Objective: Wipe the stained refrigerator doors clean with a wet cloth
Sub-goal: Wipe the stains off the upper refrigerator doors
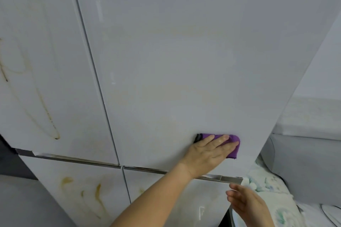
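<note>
Logging handling first: what is expected of the cloth (232,153)? (Obs. 1)

Soft, light and limp is the judgement, and it is probably damp, though wetness cannot be confirmed. No grip point is really needed. It is best held bunched under a flat palm so that pressure is spread. The glossy door is judged slippery, so the wad could slide out if it is pressed only at one edge. (Obs. 2)

Position to be recorded? (Obs. 1)

The purple cloth is pinned against the upper right door (175,61), near its lower right corner and just above its bottom edge. (Obs. 2)

Pose of the hands? (Obs. 1)

The left hand (208,153) is laid flat on the cloth. Its fingers are straight and slightly spread and point up and to the right, with the forearm reaching in from below. Nothing is curled round the fabric. The right hand (247,202) is held lower, by the right edge of the lower right door (184,204). Its fingers are loose and nothing is held. Contact with that door cannot be determined. (Obs. 2)

Residue noted? (Obs. 1)

Brown streaks are seen on the upper left door (36,97) and yellowish marks on the lower left door (83,190). Only faint traces are seen near the cloth. (Obs. 2)
</note>
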